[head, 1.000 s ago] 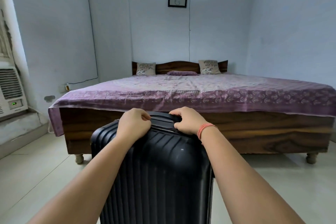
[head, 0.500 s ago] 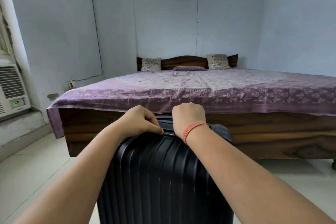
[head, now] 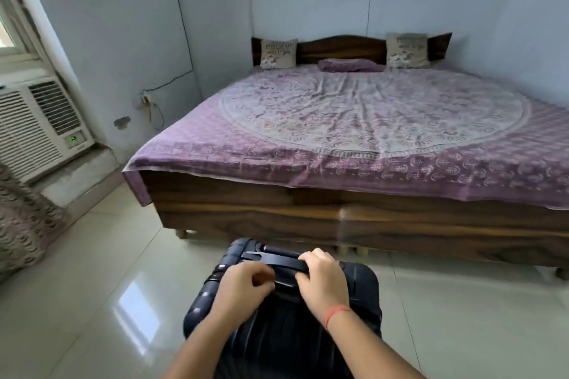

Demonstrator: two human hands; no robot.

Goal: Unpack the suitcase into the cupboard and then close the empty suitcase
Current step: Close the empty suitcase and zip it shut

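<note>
Fingers (head: 318,257) of the right hand (head: 323,281) curl over the far end of the carry handle (head: 274,260), with the thumb tucked under it, so this hand grips the handle firmly. An orange thread (head: 337,314) circles the right wrist. Fingers (head: 261,281) of the left hand (head: 243,286) are bent inward with the thumb close against them, just beside the right hand on the near side of the handle. The view is blurred there, so I cannot tell whether they pinch anything or only rest on the case. Both forearms reach in from the bottom edge.

Under the hands stands the suitcase (head: 277,335), a black ribbed hard-shell case, upright and zipped up, with its top facing the camera. It stands on the glossy pale tiled floor (head: 92,301), near the foot of the bed (head: 308,215) but apart from it.

The bed has a dark wooden frame and a purple printed bedspread (head: 354,120) with a pale round pattern in the middle. At the wooden headboard (head: 341,49) lean two beige cushions (head: 278,53) (head: 407,50), with a purple pillow (head: 351,65) lying between them. On the left, a white window air conditioner (head: 34,126) sits in the wall, with a green light on its panel. Below it, at the left edge, hangs a patterned cloth (head: 21,224).
</note>
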